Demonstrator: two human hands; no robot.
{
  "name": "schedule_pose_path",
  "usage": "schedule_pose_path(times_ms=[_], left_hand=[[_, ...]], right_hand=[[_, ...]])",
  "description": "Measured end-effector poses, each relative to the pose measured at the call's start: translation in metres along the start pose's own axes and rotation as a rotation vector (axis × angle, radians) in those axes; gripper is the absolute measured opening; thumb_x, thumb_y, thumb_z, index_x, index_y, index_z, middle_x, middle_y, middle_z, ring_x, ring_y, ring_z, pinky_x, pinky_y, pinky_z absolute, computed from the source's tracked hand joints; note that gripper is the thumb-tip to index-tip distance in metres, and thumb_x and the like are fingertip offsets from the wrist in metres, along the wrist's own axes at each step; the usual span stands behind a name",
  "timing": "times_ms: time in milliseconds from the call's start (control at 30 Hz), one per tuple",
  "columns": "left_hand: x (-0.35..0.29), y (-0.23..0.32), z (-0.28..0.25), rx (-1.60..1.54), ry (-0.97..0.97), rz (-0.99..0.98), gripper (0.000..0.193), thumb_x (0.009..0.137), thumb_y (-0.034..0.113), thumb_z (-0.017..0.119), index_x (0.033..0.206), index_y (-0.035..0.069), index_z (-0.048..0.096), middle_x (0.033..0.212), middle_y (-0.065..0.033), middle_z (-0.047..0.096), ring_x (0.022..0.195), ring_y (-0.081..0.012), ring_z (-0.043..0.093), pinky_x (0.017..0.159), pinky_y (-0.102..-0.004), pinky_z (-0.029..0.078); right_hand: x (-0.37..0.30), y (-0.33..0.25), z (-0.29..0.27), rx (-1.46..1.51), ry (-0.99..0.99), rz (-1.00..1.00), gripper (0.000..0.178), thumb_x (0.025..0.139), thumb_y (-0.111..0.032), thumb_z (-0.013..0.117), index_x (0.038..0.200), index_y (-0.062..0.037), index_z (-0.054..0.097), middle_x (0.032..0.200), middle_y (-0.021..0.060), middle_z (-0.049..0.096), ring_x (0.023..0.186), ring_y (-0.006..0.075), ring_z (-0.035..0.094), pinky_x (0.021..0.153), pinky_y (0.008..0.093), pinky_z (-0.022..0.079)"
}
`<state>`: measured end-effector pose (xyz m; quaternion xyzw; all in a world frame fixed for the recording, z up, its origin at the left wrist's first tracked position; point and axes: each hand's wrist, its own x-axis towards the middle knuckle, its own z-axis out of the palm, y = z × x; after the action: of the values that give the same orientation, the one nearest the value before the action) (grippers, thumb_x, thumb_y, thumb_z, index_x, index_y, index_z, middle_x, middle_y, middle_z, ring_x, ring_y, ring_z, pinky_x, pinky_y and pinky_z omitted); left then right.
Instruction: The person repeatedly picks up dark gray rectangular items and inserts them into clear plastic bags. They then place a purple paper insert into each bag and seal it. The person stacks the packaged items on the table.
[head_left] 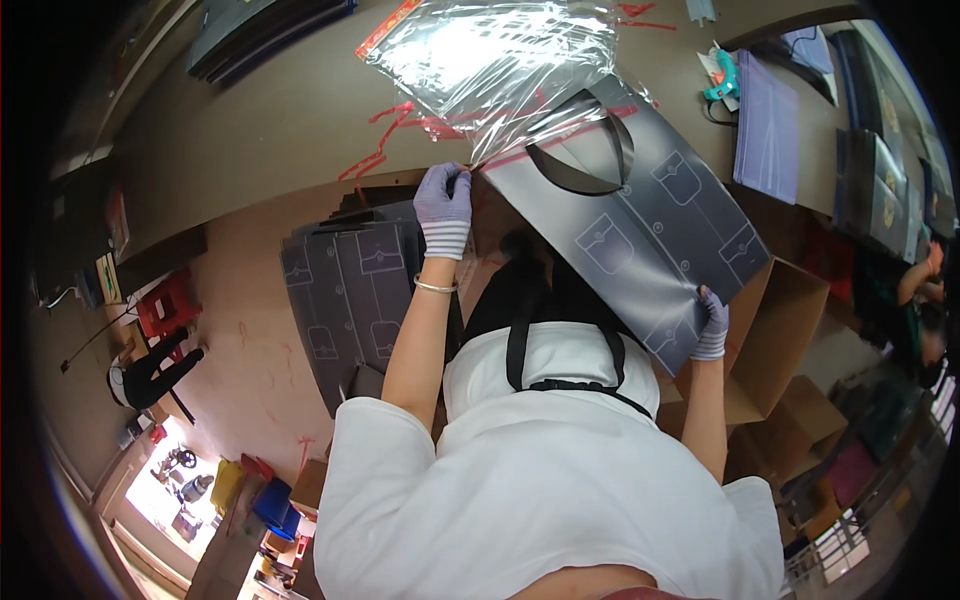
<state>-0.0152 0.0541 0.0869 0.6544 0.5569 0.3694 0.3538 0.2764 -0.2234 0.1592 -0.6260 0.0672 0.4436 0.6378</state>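
Observation:
A dark grey paper gift bag with a black ribbon handle and printed pocket outlines lies tilted in front of me, partly over the table edge. My right hand, in a striped grey glove, grips its lower right edge, thumb on the front face. A shiny clear plastic bag with a red strip along its mouth meets the top end of the gift bag. My left hand, gloved alike, is closed with thumb and finger pinched at the near corner of the plastic; the exact grip is small.
More grey gift bags stand stacked left of my legs. Torn red strips litter the table. A teal tape dispenser and a flat purplish bag lie right. Open cardboard boxes stand beside my right arm. Other people are farther off.

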Motion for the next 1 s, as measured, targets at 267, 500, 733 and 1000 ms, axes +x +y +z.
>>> schedule_pose_path(times_ms=[267, 500, 733, 1000], left_hand=[[-0.017, 0.017, 0.008, -0.122, -0.088, -0.035, 0.009, 0.075, 0.000, 0.061, 0.083, -0.002, 0.059, 0.079, -0.0108, 0.059, 0.071, -0.0182, 0.058, 0.067, -0.0262, 0.046], [-0.030, 0.030, 0.018, -0.218, -0.196, 0.111, 0.013, 0.081, 0.006, 0.058, 0.092, -0.002, 0.056, 0.084, -0.0079, 0.060, 0.073, -0.0144, 0.058, 0.068, -0.0251, 0.047], [0.025, -0.057, 0.069, -0.744, -0.185, -0.734, 0.027, 0.081, 0.022, 0.063, 0.090, -0.003, 0.060, 0.081, -0.0098, 0.062, 0.068, -0.0131, 0.057, 0.060, -0.0265, 0.048], [0.076, -0.034, 0.078, 0.041, -0.125, -0.625, 0.058, 0.064, 0.032, 0.076, 0.094, -0.014, 0.057, 0.082, -0.0193, 0.063, 0.069, -0.0202, 0.062, 0.057, -0.0300, 0.048]], right_hand=[[-0.002, 0.008, 0.003, -0.015, 0.076, -0.046, 0.029, 0.072, -0.012, 0.063, 0.098, -0.0034, 0.057, 0.087, 0.0037, 0.058, 0.081, 0.0148, 0.056, 0.073, 0.0279, 0.046], [0.020, 0.039, -0.005, -0.008, 0.005, -0.091, 0.038, 0.072, -0.008, 0.064, 0.107, -0.0047, 0.052, 0.093, 0.0034, 0.056, 0.085, 0.0145, 0.055, 0.075, 0.0290, 0.047], [0.050, 0.067, 0.002, -0.303, -0.190, 0.511, 0.042, 0.076, -0.027, 0.069, 0.104, -0.0004, 0.053, 0.092, 0.0099, 0.061, 0.079, 0.0179, 0.061, 0.058, 0.0309, 0.052], [0.199, -0.021, 0.067, -0.795, -0.333, -0.179, 0.021, 0.083, -0.020, 0.052, 0.080, -0.0006, 0.061, 0.068, 0.0099, 0.062, 0.059, 0.0137, 0.057, 0.057, 0.0273, 0.045]])
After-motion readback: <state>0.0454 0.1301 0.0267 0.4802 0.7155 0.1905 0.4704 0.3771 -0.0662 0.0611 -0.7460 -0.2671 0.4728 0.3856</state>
